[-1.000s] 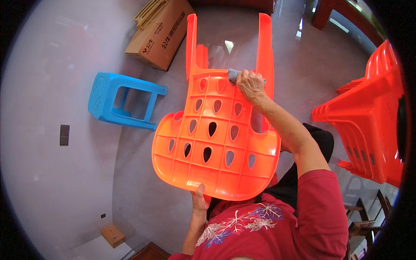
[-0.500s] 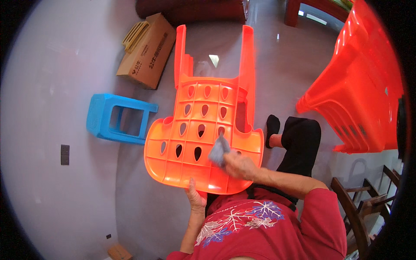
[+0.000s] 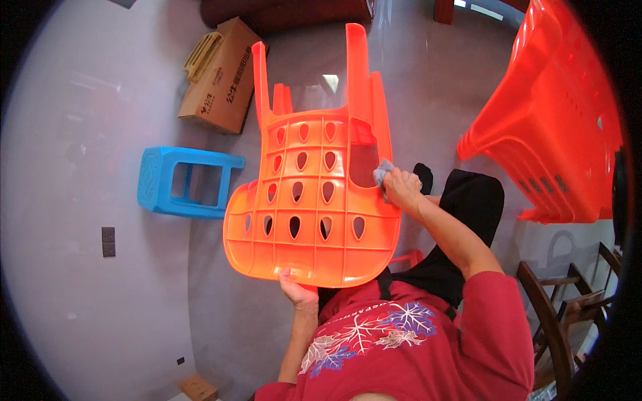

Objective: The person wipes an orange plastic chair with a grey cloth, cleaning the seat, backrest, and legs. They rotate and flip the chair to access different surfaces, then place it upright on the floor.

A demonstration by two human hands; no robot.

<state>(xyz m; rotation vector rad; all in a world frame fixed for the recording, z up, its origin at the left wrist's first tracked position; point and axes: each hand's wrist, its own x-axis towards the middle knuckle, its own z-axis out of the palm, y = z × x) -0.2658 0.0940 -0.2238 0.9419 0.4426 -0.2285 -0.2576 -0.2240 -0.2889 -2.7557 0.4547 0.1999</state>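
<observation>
An orange plastic chair (image 3: 311, 257) lies tipped in front of me, its ribbed back with rows of teardrop holes toward me and its legs pointing away. My left hand (image 3: 296, 289) grips the near edge of the backrest, thumb on top and the other fingers hidden underneath. At the chair's right side, by the armrest opening, my right hand (image 3: 403, 189) is closed on a grey-blue cloth (image 3: 382, 172) that touches the rim there.
A blue plastic stool (image 3: 157, 182) lies on its side at left, beyond it a cardboard box (image 3: 224, 80) with a yellow plastic piece (image 3: 202, 57) on top. Stacked red-orange chairs (image 3: 535, 127) stand at right, above dark wooden furniture (image 3: 555, 321).
My right hand has moved the cloth from the backrest's holes up and right to the chair's side edge. The chair has turned slightly, its legs shifting left.
</observation>
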